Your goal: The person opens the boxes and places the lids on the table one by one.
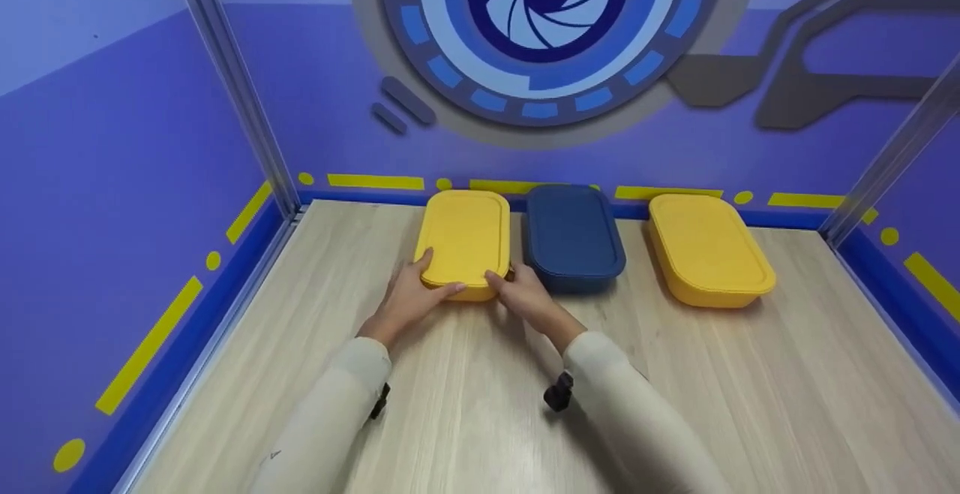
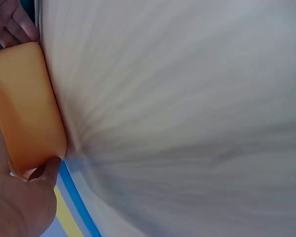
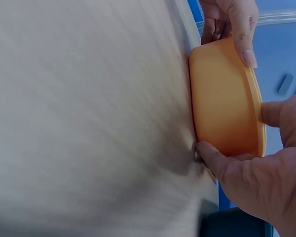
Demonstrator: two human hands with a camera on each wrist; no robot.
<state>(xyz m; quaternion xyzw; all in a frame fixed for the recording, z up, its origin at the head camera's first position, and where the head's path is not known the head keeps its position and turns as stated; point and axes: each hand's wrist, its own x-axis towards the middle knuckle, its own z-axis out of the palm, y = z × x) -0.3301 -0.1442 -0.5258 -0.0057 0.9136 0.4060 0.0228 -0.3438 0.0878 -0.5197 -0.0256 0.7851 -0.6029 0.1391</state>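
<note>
A yellow lidded lunch box (image 1: 466, 235) stands flat on the table at the left of a row. My left hand (image 1: 409, 291) grips its near left corner, thumb at the lid's front edge and fingers along the left side. At the near right corner my right hand (image 1: 527, 296) holds it, with the thumb on the lid's rim and the other fingers low on the side. The right wrist view shows the box's orange-looking wall (image 3: 222, 96) between both hands. Just right of it stands a dark blue lunch box (image 1: 574, 235), close to my right hand.
Another yellow lunch box (image 1: 709, 246) stands farther right, slightly angled. Behind the row rises a blue-purple printed wall (image 1: 315, 103), with metal posts at both back corners. The wooden table (image 1: 465, 404) stretches towards me under both sleeved forearms.
</note>
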